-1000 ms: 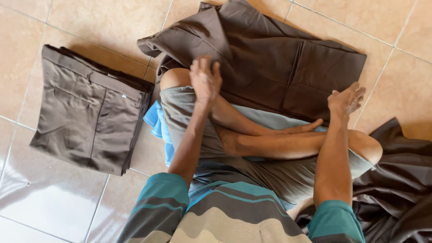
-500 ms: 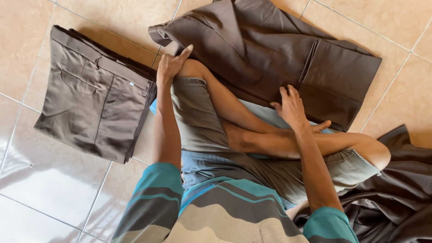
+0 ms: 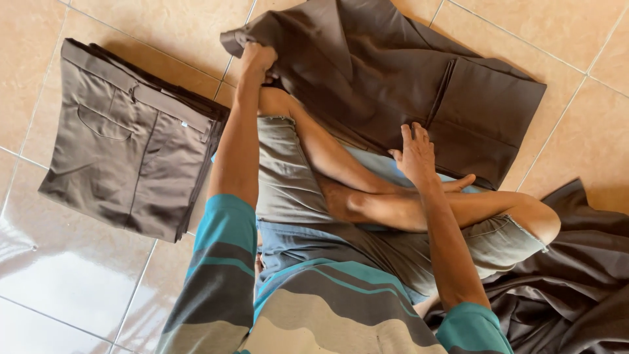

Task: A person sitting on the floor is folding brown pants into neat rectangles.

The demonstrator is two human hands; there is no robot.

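The dark trousers (image 3: 393, 72) (top centre) are clutched at one corner by the left hand (image 3: 257, 58); the right hand (image 3: 414, 154) is laid flat, grip open, on them.

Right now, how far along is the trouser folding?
Done: one stack of folded trousers lies on the tiled floor to the left. In hand: the left hand grips a corner of the dark brown garment spread ahead, and the right hand presses its near edge. Left: a loose dark pile lies unfolded at the right.
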